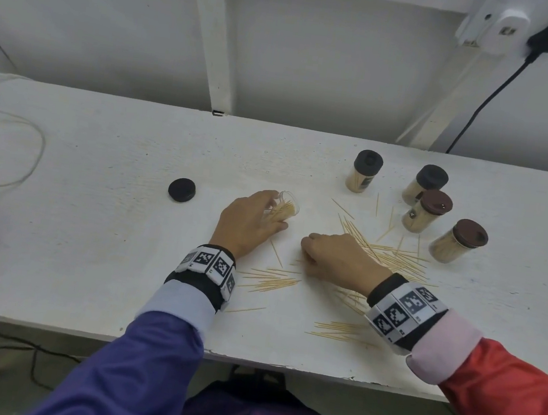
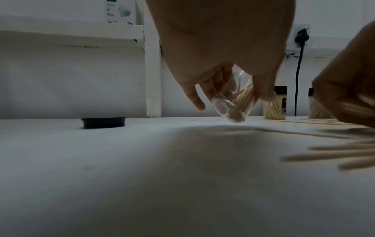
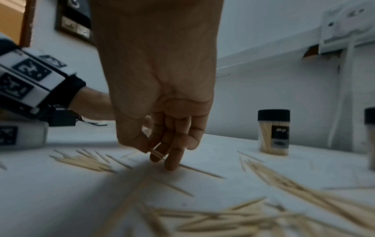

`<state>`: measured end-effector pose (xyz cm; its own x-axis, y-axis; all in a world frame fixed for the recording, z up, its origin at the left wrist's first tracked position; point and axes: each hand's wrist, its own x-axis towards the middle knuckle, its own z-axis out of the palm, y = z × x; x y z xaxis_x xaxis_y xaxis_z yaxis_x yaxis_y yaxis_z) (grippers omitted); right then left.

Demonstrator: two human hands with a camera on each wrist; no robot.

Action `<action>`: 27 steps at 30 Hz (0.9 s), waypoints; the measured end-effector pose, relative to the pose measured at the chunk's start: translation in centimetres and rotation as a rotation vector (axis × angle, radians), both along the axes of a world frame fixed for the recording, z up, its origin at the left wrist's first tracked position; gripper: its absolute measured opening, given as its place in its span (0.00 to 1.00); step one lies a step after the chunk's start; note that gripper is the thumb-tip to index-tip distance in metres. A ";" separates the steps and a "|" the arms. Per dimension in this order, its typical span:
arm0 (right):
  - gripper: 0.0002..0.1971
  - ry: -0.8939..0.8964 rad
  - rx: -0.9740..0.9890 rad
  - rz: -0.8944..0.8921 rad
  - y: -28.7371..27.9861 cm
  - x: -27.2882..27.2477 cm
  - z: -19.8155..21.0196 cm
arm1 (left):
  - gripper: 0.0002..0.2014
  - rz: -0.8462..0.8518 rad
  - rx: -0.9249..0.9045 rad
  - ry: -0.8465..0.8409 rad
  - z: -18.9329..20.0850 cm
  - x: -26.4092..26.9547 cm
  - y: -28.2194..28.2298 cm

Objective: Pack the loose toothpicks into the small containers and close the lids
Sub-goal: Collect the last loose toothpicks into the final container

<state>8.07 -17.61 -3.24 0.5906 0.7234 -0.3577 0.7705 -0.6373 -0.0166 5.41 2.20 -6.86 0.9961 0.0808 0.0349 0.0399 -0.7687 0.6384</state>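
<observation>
Container [image 1: 284, 207] tilted in left hand [image 1: 246, 224] grip; toothpicks [image 3: 157, 154] in right hand [image 1: 339, 255].

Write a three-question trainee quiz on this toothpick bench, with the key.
1. True or false: the open jar in the left hand stands upright on the table.
2. How many capped jars stand at the back right? A) two B) four C) six
3. Fill in: the right hand pinches a ____ above the table.

Key
1. False: it is tilted, partly filled, and held by the left hand.
2. B: two with black caps, two with brown caps.
3. toothpick, with loose toothpicks scattered around; the spare lid lies to the left.
</observation>
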 end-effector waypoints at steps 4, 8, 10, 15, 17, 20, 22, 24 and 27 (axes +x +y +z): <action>0.06 0.102 0.222 -0.066 1.1 -0.8 -0.3 | 0.27 0.007 0.009 -0.006 0.0 -0.1 -0.1; 0.17 0.023 0.270 -0.163 2.6 -0.5 -1.5 | 0.27 0.090 0.004 -0.041 0.5 -0.1 0.0; 0.15 -0.037 0.253 -0.160 3.4 -0.3 -2.0 | 0.26 0.136 0.026 -0.049 0.7 -0.1 0.3; 0.09 -0.095 0.216 -0.031 4.4 -1.3 -2.1 | 0.27 0.135 0.091 -0.039 0.9 -0.2 1.3; 0.09 -0.081 0.220 0.030 4.1 -1.9 -2.1 | 0.27 0.123 0.102 -0.035 0.9 -0.3 1.8; 0.08 -0.047 0.260 0.102 3.2 -2.4 -2.5 | 0.27 0.111 0.124 -0.024 0.8 -0.6 2.3; 0.09 -0.015 0.302 0.141 2.4 -2.5 -2.6 | 0.27 0.108 0.128 -0.009 0.8 -0.7 2.4; 0.11 0.033 0.312 0.169 1.8 -2.8 -2.5 | 0.27 0.115 0.114 0.012 0.8 -0.6 2.6; 0.11 0.084 0.301 0.179 1.4 -3.3 -2.1 | 0.26 0.118 0.096 0.025 0.6 -0.4 2.6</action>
